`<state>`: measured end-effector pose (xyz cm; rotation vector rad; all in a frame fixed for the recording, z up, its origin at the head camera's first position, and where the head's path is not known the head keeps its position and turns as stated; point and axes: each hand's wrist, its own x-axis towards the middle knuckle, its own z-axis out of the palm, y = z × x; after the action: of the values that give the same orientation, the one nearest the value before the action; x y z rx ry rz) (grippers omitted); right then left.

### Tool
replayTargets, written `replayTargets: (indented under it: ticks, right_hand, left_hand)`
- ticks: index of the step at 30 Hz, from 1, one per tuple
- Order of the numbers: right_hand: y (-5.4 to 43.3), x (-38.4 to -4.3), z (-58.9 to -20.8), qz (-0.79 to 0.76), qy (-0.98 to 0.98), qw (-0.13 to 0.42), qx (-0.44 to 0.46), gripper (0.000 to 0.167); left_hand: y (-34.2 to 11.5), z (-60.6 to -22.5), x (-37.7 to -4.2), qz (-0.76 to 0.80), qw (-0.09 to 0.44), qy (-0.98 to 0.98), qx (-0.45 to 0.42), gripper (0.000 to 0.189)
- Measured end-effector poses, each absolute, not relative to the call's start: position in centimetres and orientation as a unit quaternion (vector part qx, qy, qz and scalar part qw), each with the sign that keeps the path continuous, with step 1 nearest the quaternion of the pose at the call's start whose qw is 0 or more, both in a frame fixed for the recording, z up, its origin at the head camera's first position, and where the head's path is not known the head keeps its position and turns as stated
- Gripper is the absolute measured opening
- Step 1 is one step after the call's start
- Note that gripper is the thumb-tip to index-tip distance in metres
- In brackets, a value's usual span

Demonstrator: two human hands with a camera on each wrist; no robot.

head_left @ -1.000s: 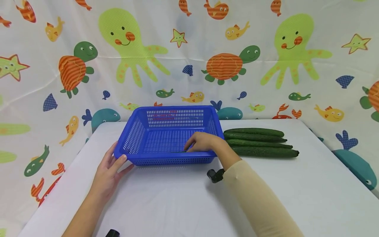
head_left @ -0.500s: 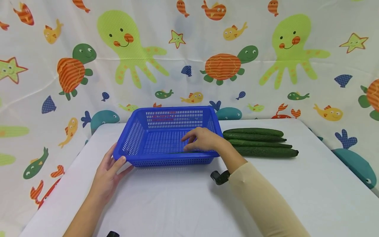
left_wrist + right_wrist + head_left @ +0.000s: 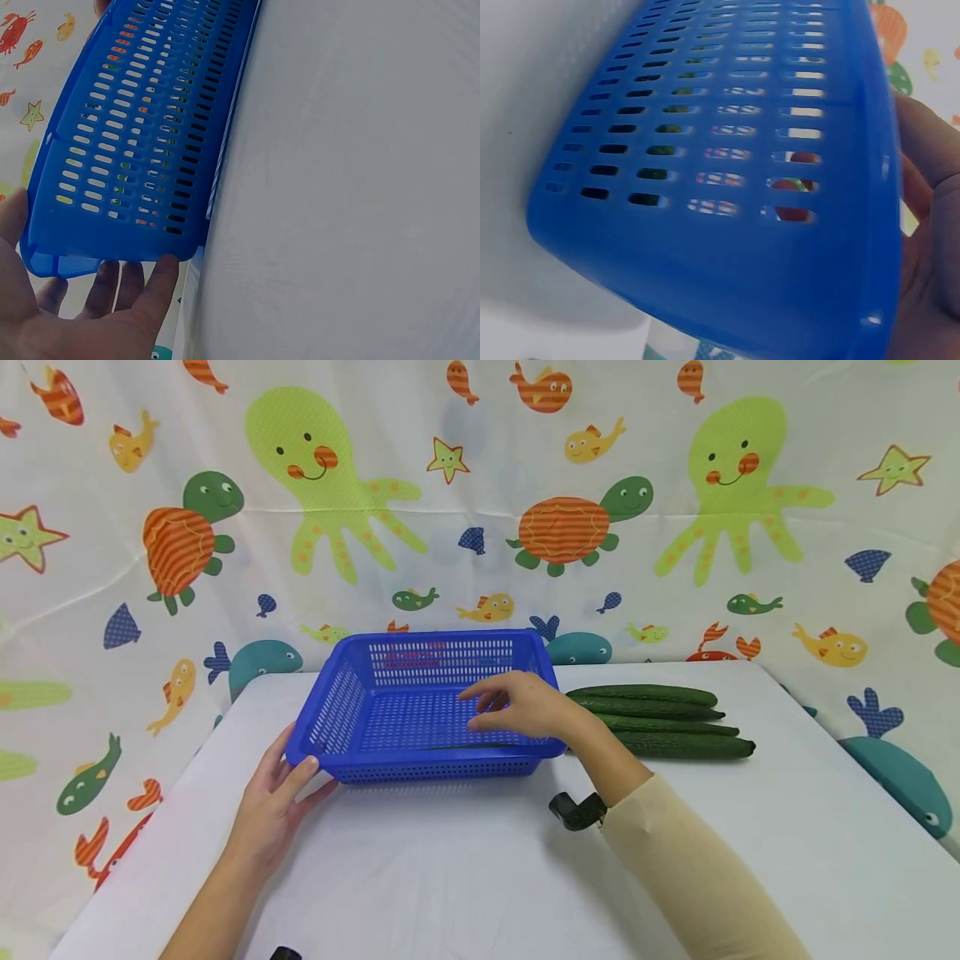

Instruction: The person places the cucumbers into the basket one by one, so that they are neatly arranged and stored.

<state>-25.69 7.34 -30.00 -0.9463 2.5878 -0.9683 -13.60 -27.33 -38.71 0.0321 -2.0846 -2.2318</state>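
A blue slotted plastic basket stands on the white table. My left hand grips its near left corner, thumb on the rim and fingers against the outside; the left wrist view shows the fingertips on the end wall. Over the basket's right part hovers my right hand, fingers apart and loosely bent, holding nothing. Just behind the front rim a thin strip of a cucumber shows; the rest is hidden by the wall. Green also shows through the wall slots in the right wrist view.
Several long dark green cucumbers lie side by side right of the basket, their left ends close to it. A white curtain printed with sea animals hangs behind the table.
My right hand has let go of the cucumber inside the basket, risen and drawn slightly to the right, its fingers spreading. My left hand and the basket keep their places.
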Motion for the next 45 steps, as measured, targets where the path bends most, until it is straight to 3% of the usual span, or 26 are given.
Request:
replayTargets:
  ticks: [31, 45]
  right_hand:
    - [14.1, -23.6, -28.7, -0.405, 0.857, 0.029, -0.317, 0.044]
    - [18.4, -23.5, -29.2, -0.42, 0.872, 0.027, -0.252, 0.047]
  left_hand:
    - [-27.4, -38.9, -14.0, -0.732, 0.038, -0.68, 0.011, 0.071]
    - [-27.5, -39.0, -14.1, -0.736, 0.035, -0.676, 0.007, 0.07]
